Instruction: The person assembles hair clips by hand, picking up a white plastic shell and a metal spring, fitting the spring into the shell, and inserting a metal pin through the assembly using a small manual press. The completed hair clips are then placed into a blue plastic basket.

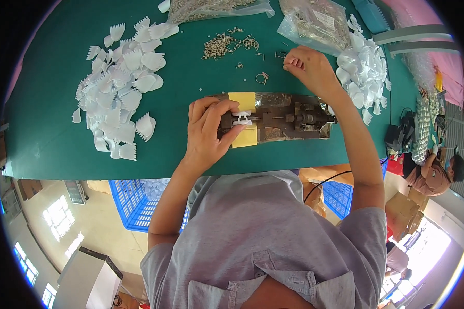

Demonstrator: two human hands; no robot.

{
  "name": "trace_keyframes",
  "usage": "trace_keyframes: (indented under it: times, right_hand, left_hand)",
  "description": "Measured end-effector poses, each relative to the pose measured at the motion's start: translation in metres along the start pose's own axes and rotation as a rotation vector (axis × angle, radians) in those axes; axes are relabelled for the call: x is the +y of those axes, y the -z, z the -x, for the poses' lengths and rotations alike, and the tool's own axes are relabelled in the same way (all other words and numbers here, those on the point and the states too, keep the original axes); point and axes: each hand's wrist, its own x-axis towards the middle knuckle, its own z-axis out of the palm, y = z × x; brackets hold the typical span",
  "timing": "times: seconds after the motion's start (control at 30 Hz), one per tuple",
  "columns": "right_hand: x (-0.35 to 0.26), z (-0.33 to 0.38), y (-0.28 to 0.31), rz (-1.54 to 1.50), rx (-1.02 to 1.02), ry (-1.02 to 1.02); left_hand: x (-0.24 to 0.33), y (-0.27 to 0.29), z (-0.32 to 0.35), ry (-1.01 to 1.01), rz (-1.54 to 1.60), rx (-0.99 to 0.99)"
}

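Note:
My left hand point(207, 126) is closed around a small white plastic hair-clip part point(242, 118), pressing it at the left end of a dark metal assembly jig point(294, 117). Yellow tape point(244, 137) wraps the jig beside my fingers. Farther off on the right, my right hand point(310, 67) has its fingers curled together over the table, beside a few thin metal pins point(280, 54); whatever is between the fingertips is too small to make out. A heap of small metal springs point(219, 46) lies beyond the jig, and a thin ring point(262, 78) is nearer to it.
White toothed clip halves are heaped at the left point(118, 87) and right point(366, 72) of the green table point(191, 154). Plastic bags of metal parts point(314, 23) lie at the far edge. Below the table stands a blue basket point(134, 206). Another person point(433, 170) is at the right.

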Motion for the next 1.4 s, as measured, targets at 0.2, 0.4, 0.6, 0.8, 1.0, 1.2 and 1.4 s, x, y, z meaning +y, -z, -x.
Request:
trace_keyframes:
  times: [0.2, 0.4, 0.6, 0.8, 1.0, 1.2, 1.4]
  right_hand:
    - [0.003, 0.001, -0.008, 0.116, 0.007, 0.172]
    - [-0.052, 0.030, 0.011, -0.588, 0.005, -0.066]
    - [-0.115, 0.065, -0.013, -0.388, 0.167, 0.127]
    - [-0.116, 0.076, -0.042, -0.256, 0.383, 0.177]
    - [-0.119, 0.082, -0.042, -0.185, 0.350, 0.189]
    - [-0.121, 0.082, -0.039, -0.274, 0.368, 0.101]
    - [-0.091, 0.055, -0.007, -0.267, 0.392, 0.014]
  left_hand:
    - [0.001, 0.000, 0.000, -0.009, 0.018, 0.011]
    - [0.000, -0.001, 0.001, 0.038, 0.021, -0.015]
    - [0.000, -0.001, 0.001, 0.045, 0.036, -0.006]
    - [-0.001, -0.005, 0.003, 0.038, 0.059, 0.022]
    - [-0.002, -0.002, 0.001, -0.008, 0.016, -0.002]
    - [-0.003, -0.002, -0.001, -0.024, 0.018, -0.001]
    - [-0.001, 0.000, -0.004, -0.013, 0.051, -0.001]
